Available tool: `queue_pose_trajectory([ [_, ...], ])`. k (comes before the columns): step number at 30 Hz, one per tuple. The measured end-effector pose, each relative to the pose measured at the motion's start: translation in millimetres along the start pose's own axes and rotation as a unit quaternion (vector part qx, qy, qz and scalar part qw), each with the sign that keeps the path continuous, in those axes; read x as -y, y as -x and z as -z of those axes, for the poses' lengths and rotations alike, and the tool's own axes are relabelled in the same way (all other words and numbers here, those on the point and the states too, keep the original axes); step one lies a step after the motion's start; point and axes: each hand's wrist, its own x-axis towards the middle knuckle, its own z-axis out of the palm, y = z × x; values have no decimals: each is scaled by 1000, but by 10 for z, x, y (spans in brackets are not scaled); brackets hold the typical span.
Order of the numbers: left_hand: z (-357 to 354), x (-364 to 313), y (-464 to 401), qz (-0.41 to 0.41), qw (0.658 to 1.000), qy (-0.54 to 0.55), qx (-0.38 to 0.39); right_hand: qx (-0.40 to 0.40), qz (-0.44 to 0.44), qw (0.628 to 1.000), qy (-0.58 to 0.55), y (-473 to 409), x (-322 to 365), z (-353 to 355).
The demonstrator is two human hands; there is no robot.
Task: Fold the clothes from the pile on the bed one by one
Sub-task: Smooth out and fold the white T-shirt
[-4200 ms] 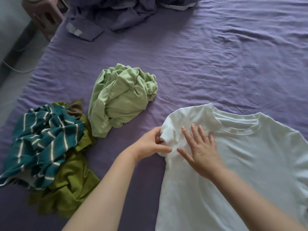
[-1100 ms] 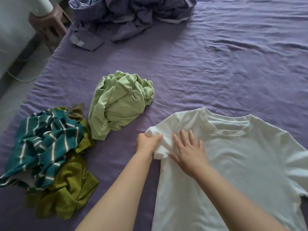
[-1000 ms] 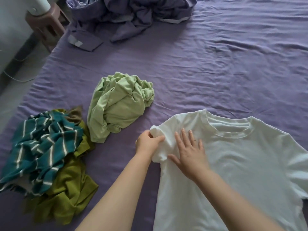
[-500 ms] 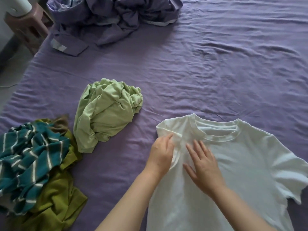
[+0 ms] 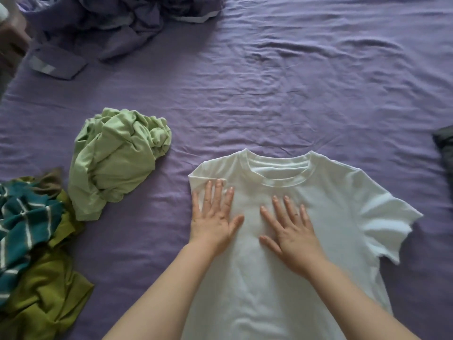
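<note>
A white T-shirt [image 5: 306,241] lies spread flat on the purple bed sheet [image 5: 269,82], neck hole toward the far side, its body running down toward the person. The sleeve on the left side is folded in over the shoulder; the sleeve on the right sticks out, its edge rumpled. Both hands lie flat on the chest of the shirt, holding nothing — the left hand [image 5: 214,219] with straight fingers over the folded-in sleeve at the shirt's left edge, the right hand [image 5: 293,228] with fingers spread just below the collar. The two hands are near each other but apart.

Left of the shirt, well clear of it, a light green garment [image 5: 115,160] sits crumpled in a heap. Further left, at the picture's edge, a teal striped garment [image 5: 23,217] lies bunched on top of an olive green one [image 5: 44,290]. At the far left end of the bed there is a rumpled purple blanket [image 5: 117,23] — and a dark cloth [image 5: 445,148] just shows at the right edge
</note>
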Motion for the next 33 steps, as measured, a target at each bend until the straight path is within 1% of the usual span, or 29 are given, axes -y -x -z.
queue_pose_trajectory([
  [2,89,-208,40,38,999,5,22,-12,3,1000,7,70,-156,88],
  [3,138,-358,71,38,999,4,19,-18,-8,1000,3,126,-273,132],
  [5,188,-704,128,-1,1000,9,26,-6,-39,999,-3,256,-552,199],
  [7,192,-1078,146,-71,995,16,68,-6,-60,998,9,427,-909,225],
  [9,202,-1421,151,-121,987,16,101,-3,-86,996,16,599,-1258,269],
  [10,193,-1598,138,-144,987,10,74,-1,-105,994,10,676,-1413,294],
  [12,244,-1924,113,-168,984,29,53,-10,-148,989,-13,781,-1665,290],
  [13,273,-2066,78,-177,983,29,46,-19,-181,982,-43,808,-1758,292],
  [14,288,-2182,16,-182,981,36,50,-36,-217,972,-78,814,-1849,278],
  [15,264,-2279,-59,-191,980,30,38,-48,-248,962,-105,808,-1926,275],
  [16,245,-2350,-138,-190,980,20,60,-43,-279,948,-144,792,-1986,278],
  [18,242,-2418,-269,-176,982,5,70,-40,-315,922,-221,761,-2047,242],
  [21,164,-2407,-381,-152,986,-6,66,-89,-322,901,-276,727,-2024,196],
  [24,169,-2369,-402,-140,988,-17,69,-128,-292,902,-292,736,-1959,197],
  [26,200,-2361,-409,-134,988,-4,73,-159,-284,884,-335,721,-1920,285],
  [30,290,-2271,-321,-104,991,34,81,-113,-307,858,-396,595,-1828,475],
  [31,312,-2227,-286,-93,991,43,83,-90,-325,851,-402,550,-1827,506],
  [33,350,-2132,-219,-72,992,63,84,-22,-353,858,-372,471,-1831,558],
])
